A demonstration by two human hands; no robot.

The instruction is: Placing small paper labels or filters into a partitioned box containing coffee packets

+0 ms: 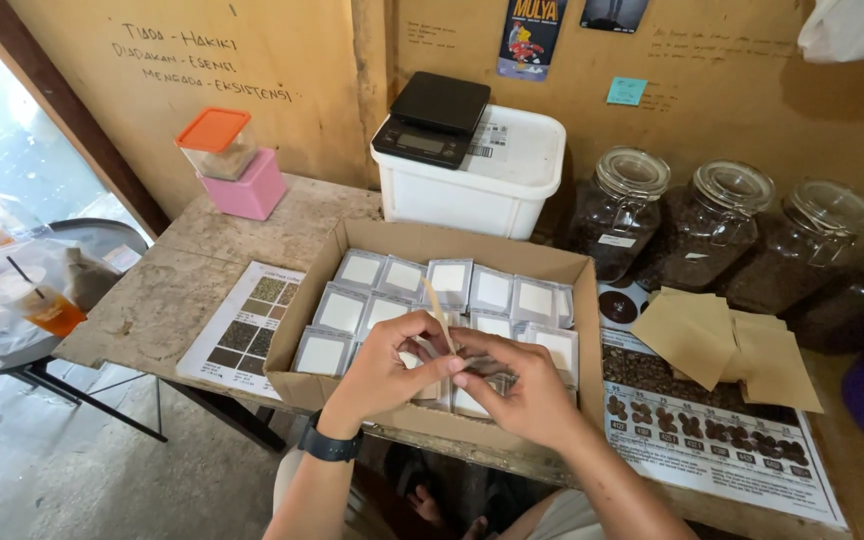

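Holding: both hands meet over the cardboard box (430, 245), pinching one small silver pouch (472, 375) between them
Left hand (384, 368): fingers curled shut on the pouch's left edge — black watch (328, 445) on the wrist
Right hand (524, 392): thumb and fingers closed on the pouch's right side
Strip: thin tan strip (440, 312) sticks up above the fingers; which hand has it, cannot tell
Box: open on the counter (207, 265), filled with rows of white-faced silver pouches (404, 278)
Behind: white tub (472, 180) with black scale (432, 118) on top
Right: glass jars (714, 235) of dark beans, brown paper bags (722, 345) — lying on a printed chart (712, 445)
Left: pink box (247, 188) under an orange-lidded container (216, 142)
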